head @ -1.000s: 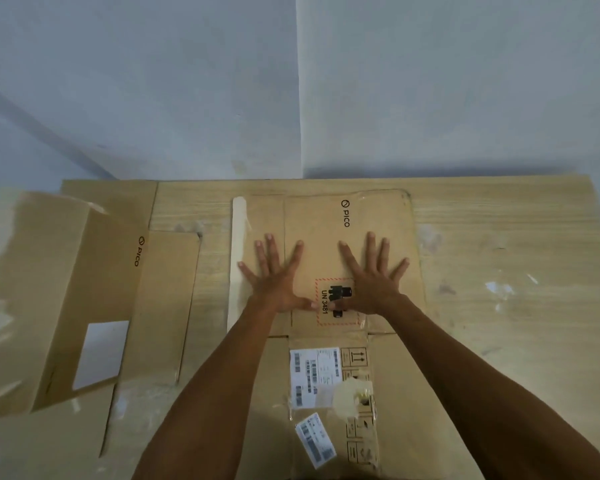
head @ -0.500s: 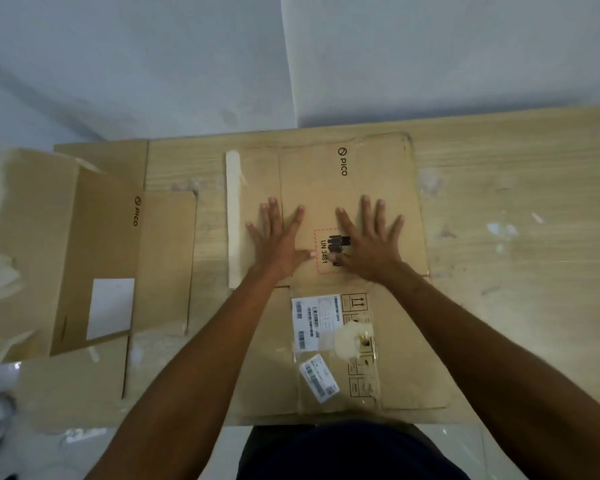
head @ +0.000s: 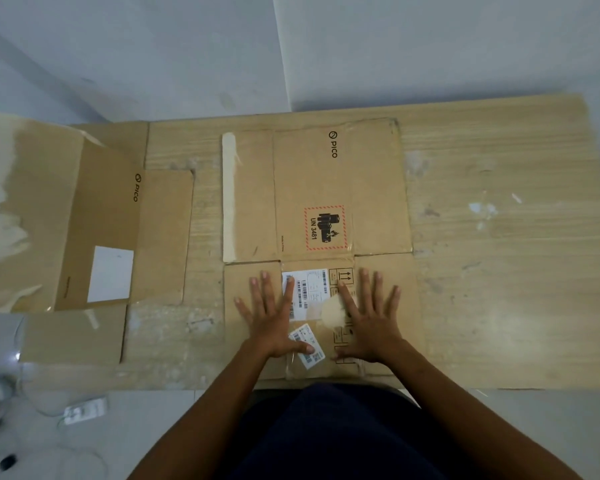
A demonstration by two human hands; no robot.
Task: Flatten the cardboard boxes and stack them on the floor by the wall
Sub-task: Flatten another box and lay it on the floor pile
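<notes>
A flattened brown cardboard box (head: 340,188) with a PICO logo and a red UN 3481 mark lies on the wooden table (head: 499,237). My left hand (head: 274,320) and my right hand (head: 368,323) press flat on its near half, fingers spread, over the white shipping labels (head: 307,289). A second PICO box (head: 94,220) lies opened out at the table's left end, one panel still raised, a white label on it.
A white wall corner (head: 281,53) stands behind the table. On the pale floor at lower left lie a white cable with an adapter (head: 84,412) and a small dark object (head: 7,462). The table's right half is bare wood with stains.
Both hands have slid from the far half of the flattened box, by the UN 3481 mark, back toward me onto the near half. The view has tilted down.
</notes>
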